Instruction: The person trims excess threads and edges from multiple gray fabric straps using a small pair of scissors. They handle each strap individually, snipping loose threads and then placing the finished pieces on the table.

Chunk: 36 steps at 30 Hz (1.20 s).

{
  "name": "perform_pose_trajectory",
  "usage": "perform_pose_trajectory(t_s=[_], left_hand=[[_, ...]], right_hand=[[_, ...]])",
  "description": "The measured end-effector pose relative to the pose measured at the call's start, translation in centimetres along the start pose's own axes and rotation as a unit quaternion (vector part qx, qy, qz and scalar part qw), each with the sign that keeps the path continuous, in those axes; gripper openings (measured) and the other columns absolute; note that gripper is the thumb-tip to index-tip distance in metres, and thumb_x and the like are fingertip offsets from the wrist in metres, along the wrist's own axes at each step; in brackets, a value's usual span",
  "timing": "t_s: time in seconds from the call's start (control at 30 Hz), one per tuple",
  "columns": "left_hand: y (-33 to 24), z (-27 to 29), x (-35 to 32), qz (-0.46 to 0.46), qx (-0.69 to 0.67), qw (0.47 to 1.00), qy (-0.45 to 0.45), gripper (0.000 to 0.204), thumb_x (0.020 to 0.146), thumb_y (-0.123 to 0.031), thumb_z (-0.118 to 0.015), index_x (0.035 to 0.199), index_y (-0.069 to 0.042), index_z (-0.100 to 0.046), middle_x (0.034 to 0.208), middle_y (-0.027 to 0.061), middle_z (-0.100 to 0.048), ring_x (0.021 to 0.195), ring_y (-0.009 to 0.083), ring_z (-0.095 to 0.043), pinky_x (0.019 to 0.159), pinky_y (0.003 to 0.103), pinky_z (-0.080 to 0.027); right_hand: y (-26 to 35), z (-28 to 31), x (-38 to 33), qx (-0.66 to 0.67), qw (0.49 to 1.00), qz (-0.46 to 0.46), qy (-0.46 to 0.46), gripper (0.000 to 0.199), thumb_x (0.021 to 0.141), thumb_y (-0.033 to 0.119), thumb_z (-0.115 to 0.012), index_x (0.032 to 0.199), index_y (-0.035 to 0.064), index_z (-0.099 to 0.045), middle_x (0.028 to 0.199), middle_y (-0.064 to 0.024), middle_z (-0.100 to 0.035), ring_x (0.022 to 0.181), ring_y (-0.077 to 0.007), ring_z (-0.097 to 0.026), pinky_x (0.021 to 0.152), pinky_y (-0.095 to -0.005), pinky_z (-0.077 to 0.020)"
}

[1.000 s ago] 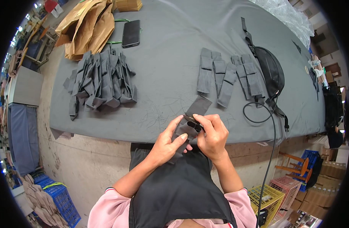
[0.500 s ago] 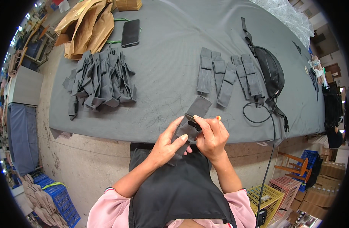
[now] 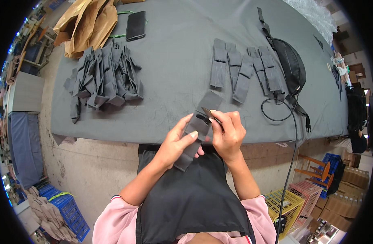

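A folded dark grey fabric strip point(image 3: 195, 129) is gripped in my left hand point(image 3: 176, 142), thumb on top and fingertips showing beneath it. The strip slants from over the table edge down toward my apron. My right hand point(image 3: 229, 136) is closed round a small dark pointed tool point(image 3: 208, 112), its tip lying over the upper part of the strip. What kind of tool it is stays mostly hidden by my fingers. A black patch or loop shows on the strip beside the right fingertips; I cannot tell which.
On the grey-covered table point(image 3: 174, 61) lie a heap of grey fabric pieces point(image 3: 107, 79), several flat strips point(image 3: 241, 77), a black waist bag point(image 3: 290, 67) with a cable point(image 3: 292, 146), a phone point(image 3: 136, 25) and a brown paper bag point(image 3: 89, 26). Crates point(image 3: 284, 203) stand at lower right.
My right hand has turned, so the tool's dark tip now shows above the strip and its orange end is out of sight. More of the strip's lower end shows below my left hand.
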<state>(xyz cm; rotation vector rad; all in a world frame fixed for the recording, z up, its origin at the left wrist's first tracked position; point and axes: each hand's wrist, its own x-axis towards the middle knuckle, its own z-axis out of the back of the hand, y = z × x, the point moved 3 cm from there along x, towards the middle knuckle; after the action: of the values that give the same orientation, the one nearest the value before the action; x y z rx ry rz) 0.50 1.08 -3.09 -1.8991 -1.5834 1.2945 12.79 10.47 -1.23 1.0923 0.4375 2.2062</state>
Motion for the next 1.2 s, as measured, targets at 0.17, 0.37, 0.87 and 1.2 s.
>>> perform_pose_trajectory(t_s=[0.17, 0.37, 0.87, 1.2], left_hand=[[-0.6, 0.8, 0.8, 0.006, -0.092, 0.996, -0.004, 0.039, 0.095, -0.020, -0.048, 0.129, -0.003, -0.038, 0.101, 0.0199, -0.062, 0.069, 0.0228, -0.065, 0.059, 0.031, -0.055], [-0.7, 1.3, 1.3, 0.002, -0.143, 0.989, -0.038, 0.035, 0.097, -0.022, -0.044, 0.127, -0.004, -0.039, 0.104, 0.0179, -0.061, 0.075, 0.0225, -0.063, 0.061, 0.034, -0.055], [-1.3, 2.5, 2.4, -0.070, -0.125, 0.984, -0.105, 0.039, 0.097, -0.022, -0.048, 0.132, -0.010, -0.035, 0.109, 0.0154, -0.059, 0.089, 0.0229, -0.063, 0.074, 0.039, -0.055], [-2.2, 3.1, 3.0, -0.037, -0.198, 0.971, -0.130, 0.025, 0.098, -0.021, -0.046, 0.119, -0.008, -0.040, 0.107, 0.0146, -0.060, 0.087, 0.0231, -0.062, 0.070, 0.040, -0.055]], right_hand=[[-1.9, -0.3, -0.7, 0.169, 0.970, -0.170, 0.037, 0.017, 0.076, -0.002, -0.067, 0.093, 0.0022, -0.065, 0.077, -0.0062, -0.052, 0.061, -0.0151, -0.054, 0.055, -0.0278, -0.0441], [-0.7, 1.1, -2.7, 0.270, 0.925, -0.259, 0.068, 0.019, 0.076, 0.002, -0.071, 0.094, 0.0009, -0.066, 0.083, -0.0020, -0.050, 0.071, -0.0097, -0.051, 0.058, -0.0216, -0.0403], [1.9, 2.2, -4.0, 0.171, 0.951, -0.188, 0.175, 0.023, 0.070, 0.003, -0.073, 0.093, 0.0062, -0.068, 0.075, -0.0044, -0.052, 0.056, -0.0140, -0.050, 0.051, -0.0252, -0.0419], [2.1, 2.8, -5.3, 0.108, 0.980, -0.081, 0.143, 0.026, 0.069, 0.003, -0.075, 0.093, 0.0052, -0.067, 0.076, -0.0050, -0.056, 0.057, -0.0156, -0.054, 0.050, -0.0273, -0.0439]])
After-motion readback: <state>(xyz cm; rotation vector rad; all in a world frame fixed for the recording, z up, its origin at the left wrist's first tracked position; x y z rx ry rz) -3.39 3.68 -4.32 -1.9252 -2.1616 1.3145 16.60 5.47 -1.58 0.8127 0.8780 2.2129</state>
